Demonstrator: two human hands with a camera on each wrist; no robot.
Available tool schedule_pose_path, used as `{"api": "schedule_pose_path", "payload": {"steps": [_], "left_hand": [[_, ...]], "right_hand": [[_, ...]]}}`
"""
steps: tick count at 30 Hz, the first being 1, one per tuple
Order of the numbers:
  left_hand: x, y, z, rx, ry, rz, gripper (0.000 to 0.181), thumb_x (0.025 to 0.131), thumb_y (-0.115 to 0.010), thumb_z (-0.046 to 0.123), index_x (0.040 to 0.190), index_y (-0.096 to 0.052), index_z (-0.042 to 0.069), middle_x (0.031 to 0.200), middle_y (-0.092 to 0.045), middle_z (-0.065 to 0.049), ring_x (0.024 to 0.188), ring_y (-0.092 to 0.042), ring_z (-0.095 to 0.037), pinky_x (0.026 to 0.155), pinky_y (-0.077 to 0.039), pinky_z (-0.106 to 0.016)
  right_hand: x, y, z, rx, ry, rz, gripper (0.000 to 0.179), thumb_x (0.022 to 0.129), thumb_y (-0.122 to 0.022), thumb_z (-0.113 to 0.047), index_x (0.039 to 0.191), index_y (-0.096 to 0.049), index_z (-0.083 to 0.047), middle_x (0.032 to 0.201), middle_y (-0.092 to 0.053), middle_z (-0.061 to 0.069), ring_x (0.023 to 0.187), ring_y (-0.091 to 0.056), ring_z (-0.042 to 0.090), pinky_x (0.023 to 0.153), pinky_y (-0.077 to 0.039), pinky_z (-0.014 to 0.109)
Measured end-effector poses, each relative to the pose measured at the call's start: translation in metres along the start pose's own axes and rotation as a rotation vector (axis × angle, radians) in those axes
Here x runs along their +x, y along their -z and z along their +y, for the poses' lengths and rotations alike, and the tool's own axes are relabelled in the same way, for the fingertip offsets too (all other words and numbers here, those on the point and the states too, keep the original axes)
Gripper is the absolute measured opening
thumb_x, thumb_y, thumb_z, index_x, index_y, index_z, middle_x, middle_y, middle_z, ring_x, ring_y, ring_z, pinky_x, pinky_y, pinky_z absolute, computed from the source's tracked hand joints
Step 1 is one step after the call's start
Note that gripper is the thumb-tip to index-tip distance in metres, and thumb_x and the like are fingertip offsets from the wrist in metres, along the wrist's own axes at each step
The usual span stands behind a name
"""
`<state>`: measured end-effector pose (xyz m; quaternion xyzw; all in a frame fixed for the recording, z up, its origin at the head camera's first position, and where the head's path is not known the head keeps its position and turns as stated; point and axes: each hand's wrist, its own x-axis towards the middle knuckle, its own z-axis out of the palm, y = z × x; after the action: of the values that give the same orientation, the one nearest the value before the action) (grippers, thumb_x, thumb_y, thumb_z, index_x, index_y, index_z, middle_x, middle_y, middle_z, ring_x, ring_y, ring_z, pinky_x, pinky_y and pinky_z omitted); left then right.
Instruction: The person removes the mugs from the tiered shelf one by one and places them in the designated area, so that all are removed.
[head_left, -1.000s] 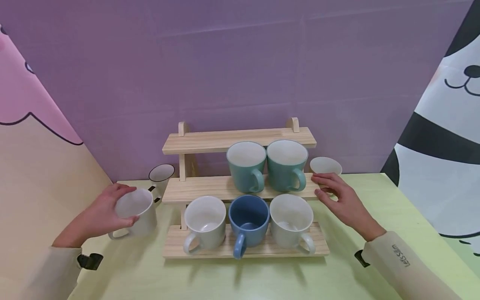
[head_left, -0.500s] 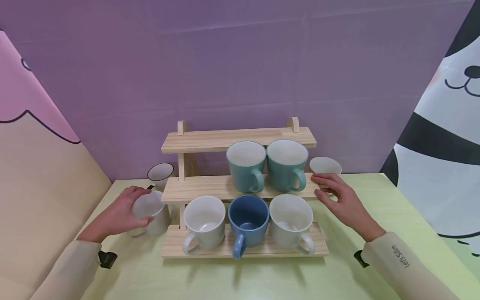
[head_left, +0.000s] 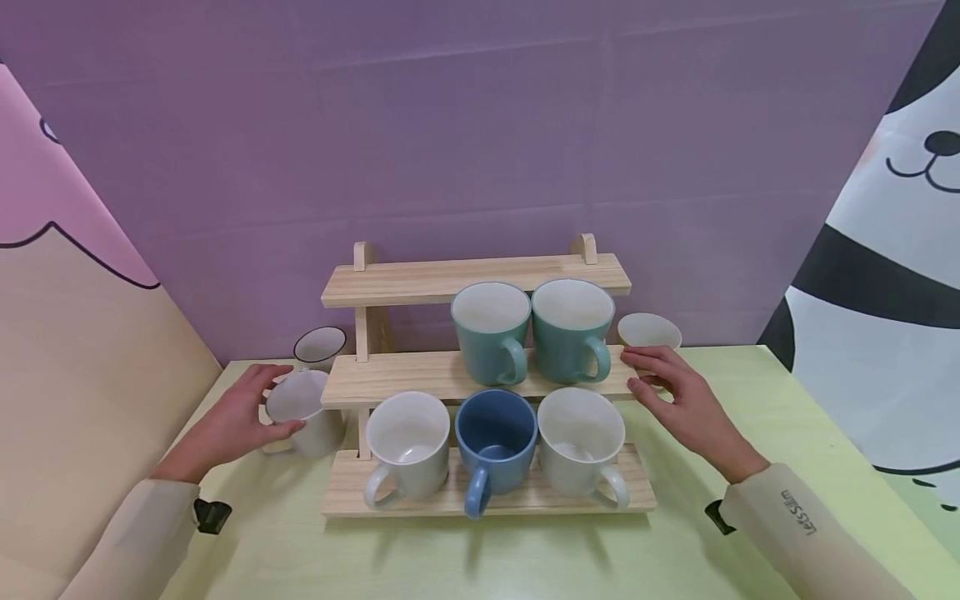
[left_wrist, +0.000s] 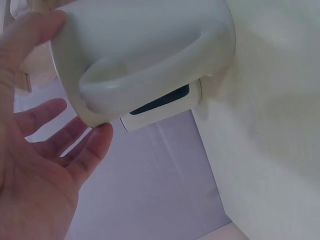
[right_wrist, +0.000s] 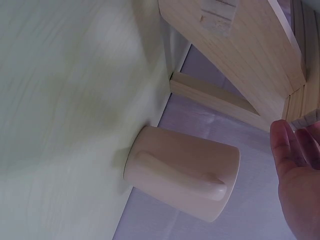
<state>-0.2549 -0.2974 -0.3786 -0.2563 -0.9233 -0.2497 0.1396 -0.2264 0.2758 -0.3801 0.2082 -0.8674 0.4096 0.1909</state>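
Note:
At the rack's left, my left hand holds a white mug by its rim, thumb on the near side and fingers across the far side. In the left wrist view the mug's handle faces the camera and its base meets the table. My right hand rests its fingertips against the right end of the wooden rack's middle shelf. Two teal mugs stand on that shelf's right half. On the bottom shelf are a white mug, a blue mug and another white mug.
A dark-rimmed white mug stands behind the held one. Behind my right hand is another pale mug, seen whole as a mug in the right wrist view. The top shelf stands before a purple wall.
My left hand has moved the white mug rightward, close to the rack's left side, then slightly farther back. My right hand stays at the shelf end.

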Motion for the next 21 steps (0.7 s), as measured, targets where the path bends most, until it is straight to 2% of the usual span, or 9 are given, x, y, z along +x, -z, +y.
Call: {"api": "schedule_pose_path", "payload": {"steps": [4,11,18,21], "left_hand": [[0.0012,0.0011,0.0003,-0.019,0.029,0.008,0.073,0.072,-0.083,0.016,0.129,-0.044,-0.007,0.122,-0.046,-0.022,0.097,-0.056,-0.036,0.077,-0.049,-0.048],[0.0040,0.0011,0.0010,-0.046,0.039,0.036,0.071,0.071,-0.084,0.010,0.127,-0.045,-0.008,0.124,-0.043,-0.022,0.101,-0.052,-0.039,0.079,-0.048,-0.052],[0.0076,-0.0002,-0.0019,-0.047,-0.016,0.083,0.065,0.069,-0.084,0.004,0.123,-0.049,-0.005,0.120,-0.046,-0.020,0.095,-0.054,-0.036,0.076,-0.049,-0.051],[0.0085,-0.0005,-0.0039,-0.030,-0.009,0.082,0.065,0.069,-0.084,0.006,0.123,-0.049,-0.003,0.120,-0.046,-0.018,0.097,-0.052,-0.035,0.075,-0.049,-0.051]], "right_hand": [[-0.0002,-0.0006,0.0036,0.000,-0.002,-0.011,0.036,0.093,-0.061,-0.012,0.127,-0.058,-0.001,0.128,-0.050,0.004,0.113,-0.045,0.002,0.086,-0.039,0.010],[-0.0007,0.0000,0.0032,0.000,-0.008,-0.013,0.036,0.094,-0.061,-0.013,0.127,-0.057,0.000,0.128,-0.050,0.005,0.113,-0.046,0.006,0.086,-0.039,0.010],[-0.0006,0.0001,0.0031,0.010,-0.004,-0.011,0.036,0.093,-0.061,-0.011,0.127,-0.057,-0.001,0.128,-0.050,0.005,0.112,-0.046,0.004,0.086,-0.040,0.010],[-0.0005,0.0007,0.0023,0.019,-0.003,-0.010,0.036,0.093,-0.061,-0.011,0.127,-0.057,-0.001,0.128,-0.050,0.006,0.112,-0.047,0.007,0.086,-0.040,0.011]]}}
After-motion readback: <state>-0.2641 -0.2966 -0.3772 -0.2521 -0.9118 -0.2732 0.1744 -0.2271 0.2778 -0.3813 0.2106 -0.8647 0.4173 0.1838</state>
